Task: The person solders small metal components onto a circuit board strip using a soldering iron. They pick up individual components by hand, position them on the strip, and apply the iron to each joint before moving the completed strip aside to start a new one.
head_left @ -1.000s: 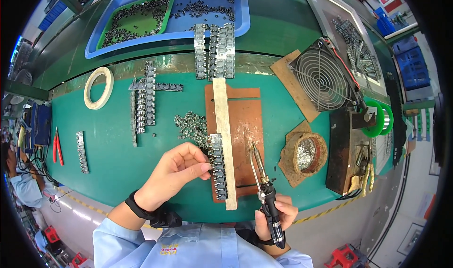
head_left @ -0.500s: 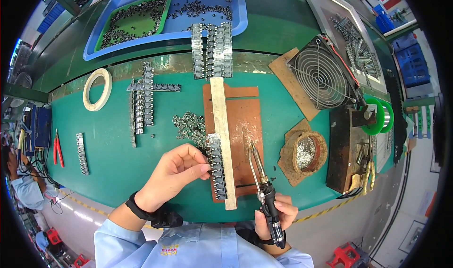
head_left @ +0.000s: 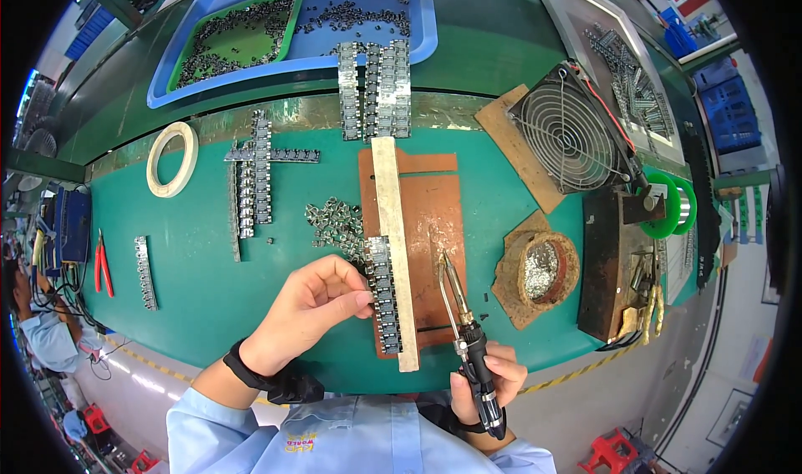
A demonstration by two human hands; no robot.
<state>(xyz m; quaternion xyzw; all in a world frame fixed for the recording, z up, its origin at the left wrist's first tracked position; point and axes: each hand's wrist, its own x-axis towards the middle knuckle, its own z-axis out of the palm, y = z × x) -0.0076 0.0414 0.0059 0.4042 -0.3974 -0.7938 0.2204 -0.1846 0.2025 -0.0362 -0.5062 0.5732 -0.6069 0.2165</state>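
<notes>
My left hand is closed in a pinch, thumb and forefinger at the left edge of a strip of small dark circuit boards; whatever lies between the fingertips is too small to make out. The strip lies along a pale straight bar on a reddish-brown board. In my right hand is a black-handled soldering iron with a thin metal tube beside its tip. That tip points away from me, over the brown board. Small metal parts are heaped beyond my left hand.
More board strips lie at left, near a tape roll and red-handled pliers. Right stand a fan, a round pot and a green solder spool. A blue tray sits at the back.
</notes>
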